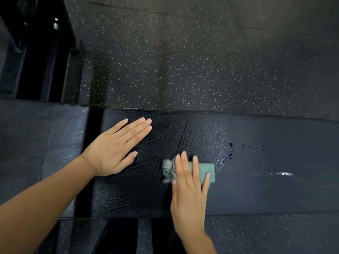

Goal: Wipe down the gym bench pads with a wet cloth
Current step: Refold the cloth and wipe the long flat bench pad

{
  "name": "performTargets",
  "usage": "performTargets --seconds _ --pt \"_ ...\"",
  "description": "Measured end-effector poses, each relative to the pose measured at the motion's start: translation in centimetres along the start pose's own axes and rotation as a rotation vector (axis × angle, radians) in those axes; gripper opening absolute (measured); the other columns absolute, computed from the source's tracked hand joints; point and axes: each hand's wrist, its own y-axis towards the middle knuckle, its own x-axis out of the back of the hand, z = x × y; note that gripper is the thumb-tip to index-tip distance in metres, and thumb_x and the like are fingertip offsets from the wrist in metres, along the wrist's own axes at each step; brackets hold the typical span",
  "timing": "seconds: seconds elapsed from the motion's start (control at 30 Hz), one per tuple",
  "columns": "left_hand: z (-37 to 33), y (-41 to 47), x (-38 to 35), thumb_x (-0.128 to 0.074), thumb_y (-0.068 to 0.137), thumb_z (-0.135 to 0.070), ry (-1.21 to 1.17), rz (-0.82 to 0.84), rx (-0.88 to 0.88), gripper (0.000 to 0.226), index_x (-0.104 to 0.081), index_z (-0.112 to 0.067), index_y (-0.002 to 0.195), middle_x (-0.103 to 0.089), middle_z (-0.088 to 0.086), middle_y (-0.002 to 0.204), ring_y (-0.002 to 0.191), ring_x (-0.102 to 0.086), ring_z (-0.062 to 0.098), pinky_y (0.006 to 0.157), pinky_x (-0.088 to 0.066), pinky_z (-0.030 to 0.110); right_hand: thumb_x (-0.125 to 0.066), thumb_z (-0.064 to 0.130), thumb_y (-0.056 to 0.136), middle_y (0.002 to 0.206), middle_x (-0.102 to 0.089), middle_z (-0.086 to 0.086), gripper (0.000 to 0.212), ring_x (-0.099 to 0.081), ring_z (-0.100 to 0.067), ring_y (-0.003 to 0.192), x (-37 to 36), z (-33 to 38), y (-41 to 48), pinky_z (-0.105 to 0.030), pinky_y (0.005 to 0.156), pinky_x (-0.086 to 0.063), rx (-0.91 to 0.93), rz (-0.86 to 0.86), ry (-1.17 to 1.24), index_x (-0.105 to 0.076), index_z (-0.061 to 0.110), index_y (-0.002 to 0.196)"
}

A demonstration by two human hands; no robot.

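On wet black bench pad (266, 189), left hand (117, 147) flat, right hand (189, 195) straight-fingered, pressing green cloth (208, 171)

Right hand (189, 189): blurred, with soft outlines. Its fingers (185, 167) cover the middle of the cloth (208, 173), so only the right end and a smeared, striped left end show. The right forearm (200, 242) is cut off by the bottom edge, the left forearm (45, 195) by the left and bottom edges. The long bench pad (275, 162) runs out at the right edge, the shorter pad (36, 143) at the left. The upper-left structure (36, 61) is too dark to identify.
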Motion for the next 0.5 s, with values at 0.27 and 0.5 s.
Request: performTargets --seconds 0.27,0.5 --pt "0.1 0.0 -0.1 -0.03 0.097 -0.037 -0.002 -0.002 -0.01 0.069 -0.014 -0.007 0.158 -0.008 0.008 0.167 0.153 -0.01 0.022 0.121 -0.014 0.045 -0.04 0.036 0.085 0.158 -0.029 0.012 0.062 -0.021 -0.016 0.146 -1.8 3.7 -5.7 -0.051 0.117 -0.009 -0.085 0.071 -0.063 -0.04 0.026 0.145" --pt "0.2 0.0 0.0 -0.031 0.097 -0.036 -0.013 -0.012 -0.02 0.069 -0.017 -0.006 0.157 -0.011 0.009 0.166 0.153 -0.012 0.023 0.12 -0.017 0.046 -0.048 0.046 0.074 0.152 -0.039 0.016 0.074 -0.028 -0.017 0.143 -3.9 9.7 -6.0 -0.05 0.114 -0.018 0.115 0.094 -0.151 -0.038 0.032 0.146"
